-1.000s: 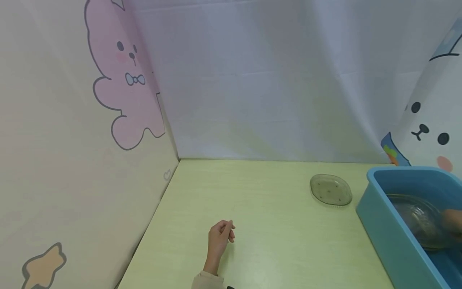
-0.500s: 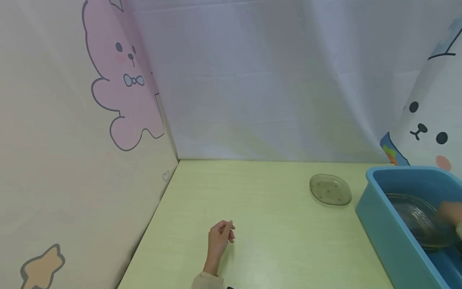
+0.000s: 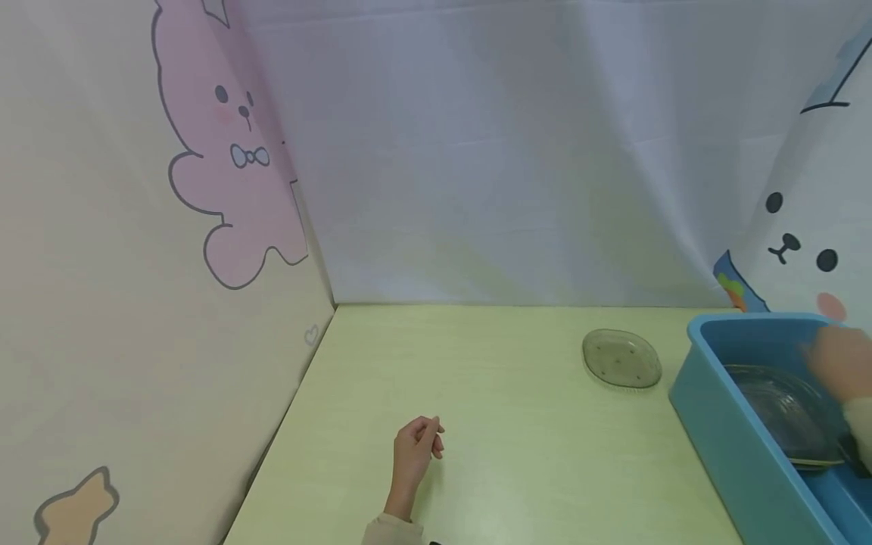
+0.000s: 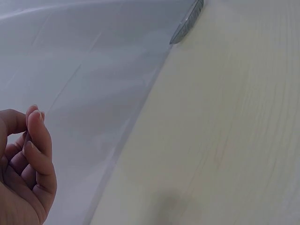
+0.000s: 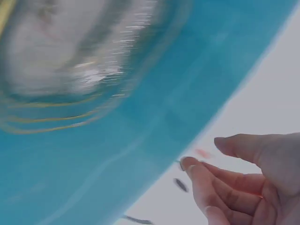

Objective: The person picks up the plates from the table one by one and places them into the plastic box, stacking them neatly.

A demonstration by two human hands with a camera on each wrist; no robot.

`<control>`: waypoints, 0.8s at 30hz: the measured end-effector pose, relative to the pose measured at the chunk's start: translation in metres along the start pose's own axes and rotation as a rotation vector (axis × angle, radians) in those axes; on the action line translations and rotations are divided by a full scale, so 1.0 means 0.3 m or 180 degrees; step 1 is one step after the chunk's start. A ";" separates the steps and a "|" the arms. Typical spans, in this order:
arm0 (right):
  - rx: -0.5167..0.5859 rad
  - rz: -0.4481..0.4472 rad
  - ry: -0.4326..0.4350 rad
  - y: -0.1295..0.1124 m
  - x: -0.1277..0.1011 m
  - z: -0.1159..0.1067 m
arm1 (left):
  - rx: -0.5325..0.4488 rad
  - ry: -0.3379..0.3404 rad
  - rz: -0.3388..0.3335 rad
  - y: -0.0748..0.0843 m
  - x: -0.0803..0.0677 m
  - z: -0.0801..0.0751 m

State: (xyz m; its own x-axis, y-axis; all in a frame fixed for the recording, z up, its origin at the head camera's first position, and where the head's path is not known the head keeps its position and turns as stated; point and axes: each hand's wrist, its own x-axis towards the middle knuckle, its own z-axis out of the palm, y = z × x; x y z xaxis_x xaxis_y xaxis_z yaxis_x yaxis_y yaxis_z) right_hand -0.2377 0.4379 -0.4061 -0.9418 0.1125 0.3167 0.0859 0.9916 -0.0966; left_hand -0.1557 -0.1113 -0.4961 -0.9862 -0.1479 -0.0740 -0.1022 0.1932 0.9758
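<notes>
My left hand (image 3: 417, 443) rests on the pale green table (image 3: 490, 393), its fingers loosely curled and holding nothing; the left wrist view shows those curled fingers (image 4: 33, 154) with nothing between them. My right hand (image 3: 841, 363) hovers blurred over the blue tub (image 3: 722, 431) at the right edge. In the right wrist view the right hand (image 5: 234, 178) has relaxed fingers and holds nothing. A clear glass dish (image 3: 783, 412) lies in the tub, blurred in the wrist view as the glass dish (image 5: 79, 61).
A small clear glass plate (image 3: 621, 358) sits on the table left of the tub. Cloth walls with cartoon animals close in the left side, the back and the right. The plate's rim (image 4: 187, 23) shows far off in the left wrist view.
My right hand has risen from the glass dish in the tub and moved up toward the tub's far rim. The left hand has stayed where it was.
</notes>
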 end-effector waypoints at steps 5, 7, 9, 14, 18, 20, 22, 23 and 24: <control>-0.0021 0.0402 -0.0305 -0.106 0.056 -0.111 | -0.0025 -0.0006 0.0033 0.003 -0.002 0.005; 0.0003 0.0553 -0.0497 -0.164 0.074 -0.173 | -0.0023 -0.0012 0.0039 0.004 -0.002 0.006; -0.0074 0.0625 -0.0556 -0.218 0.092 -0.220 | -0.0017 -0.0018 0.0042 0.006 -0.003 0.008; -0.0022 0.0601 -0.0445 -0.353 0.128 -0.315 | -0.0015 -0.0005 0.0040 0.013 -0.004 0.011; 0.0385 0.0350 -0.0147 -0.454 0.139 -0.354 | -0.0033 0.0005 0.0018 0.024 -0.006 0.018; 0.0571 0.0212 0.0005 -0.502 0.141 -0.364 | -0.0036 -0.0002 0.0006 0.029 -0.007 0.021; 0.0649 0.0113 0.0171 -0.547 0.142 -0.368 | -0.0035 -0.0005 0.0008 0.035 -0.008 0.026; 0.0710 0.0057 0.0278 -0.569 0.141 -0.368 | -0.0033 -0.0009 0.0012 0.037 -0.009 0.028; 0.0777 0.0019 0.0351 -0.588 0.140 -0.366 | -0.0029 -0.0010 0.0007 0.039 -0.010 0.030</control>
State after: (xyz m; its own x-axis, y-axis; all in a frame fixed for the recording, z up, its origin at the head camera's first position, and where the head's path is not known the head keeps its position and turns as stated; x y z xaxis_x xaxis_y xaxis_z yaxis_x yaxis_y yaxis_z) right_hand -0.2566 0.2748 -0.2722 -0.8992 0.1379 0.4151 -0.0020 0.9477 -0.3192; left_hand -0.1551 -0.0999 -0.4862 -0.9869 -0.1444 -0.0726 -0.0989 0.1847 0.9778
